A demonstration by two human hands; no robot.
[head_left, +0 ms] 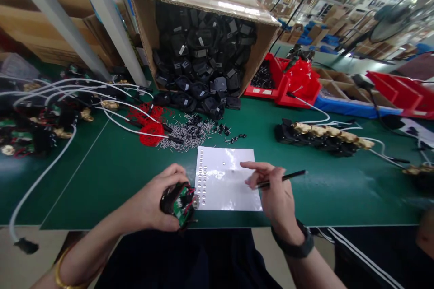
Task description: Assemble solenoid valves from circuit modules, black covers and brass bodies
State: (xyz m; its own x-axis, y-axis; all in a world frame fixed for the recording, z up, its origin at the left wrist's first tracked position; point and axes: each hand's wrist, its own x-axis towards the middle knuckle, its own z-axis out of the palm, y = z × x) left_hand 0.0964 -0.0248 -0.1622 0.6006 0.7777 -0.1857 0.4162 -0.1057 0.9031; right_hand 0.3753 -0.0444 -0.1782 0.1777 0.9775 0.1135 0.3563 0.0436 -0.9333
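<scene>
My left hand (158, 201) is wrapped round a black housing with a green circuit board (181, 205) and red wires showing, at the table's front edge. Just right of it lies a white sheet (230, 189) with small clear round pieces along its left side. Over the sheet's right part is my right hand (274, 189), its index finger stretched out to the left and the other fingers curled round a thin black pen-like tool (283, 179). Behind the sheet, small metal screws (181, 133) and little black parts are heaped beside red rings (151, 132).
A cardboard box (259, 54) full of black housings stands behind. Wired assemblies with white cables (50, 180) lie left; a row of brass-fitted units (318, 137) lies right. Red bins (301, 83) are at the back right. Part of another person shows at far right.
</scene>
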